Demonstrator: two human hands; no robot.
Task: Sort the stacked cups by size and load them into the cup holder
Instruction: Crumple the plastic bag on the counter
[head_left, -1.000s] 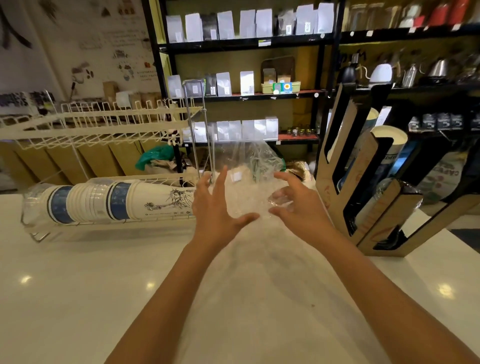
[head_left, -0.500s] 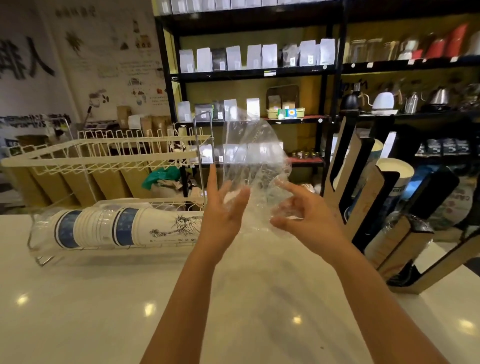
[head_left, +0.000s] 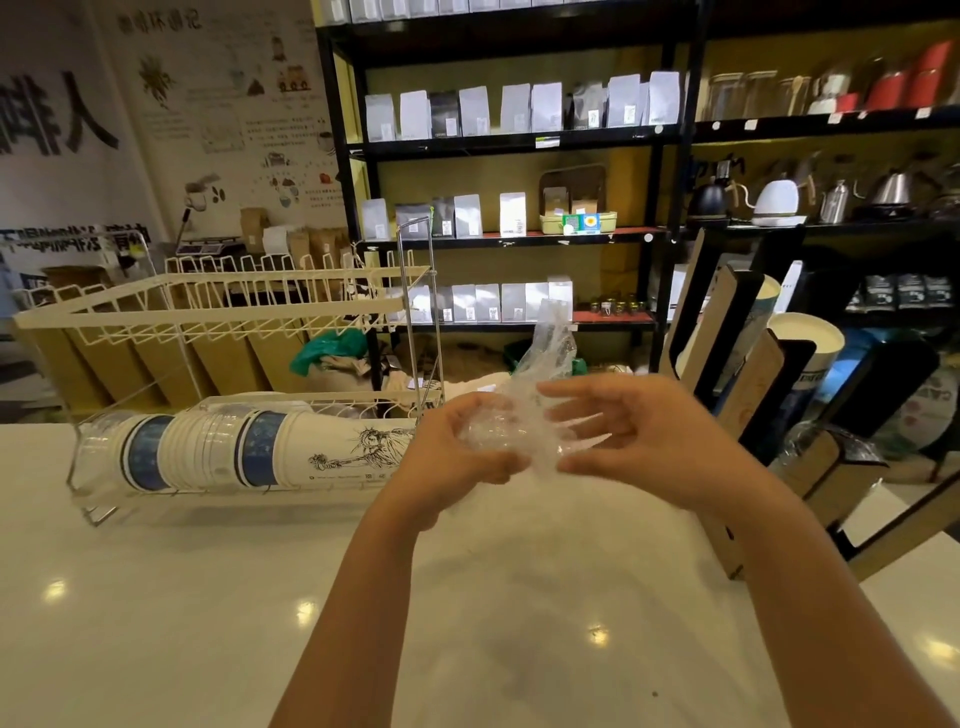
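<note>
A clear plastic wrapper (head_left: 540, 374) is bunched between both hands above the white counter (head_left: 208, 597). My left hand (head_left: 462, 452) closes around its lower part. My right hand (head_left: 634, 436) pinches it from the right, with the other fingers spread. A stack of white and blue paper cups (head_left: 244, 452) lies on its side in the bottom tier of a white wire rack (head_left: 218, 301) at the left. At the right leans a wooden cup holder (head_left: 743, 395), with a white cup stack (head_left: 805, 343) in one slot and a wrapped clear stack (head_left: 810, 441) lower down.
Black shelves (head_left: 514, 140) with white bags, kettles and jars fill the background behind the counter. Brown paper bags (head_left: 156, 364) stand behind the rack. A green bag (head_left: 327, 348) lies beyond the counter's far edge.
The wrapper was spread tall between open hands; now it is crumpled down into a wad. Both hands have closed in on it and drawn together. The view has tilted upward.
</note>
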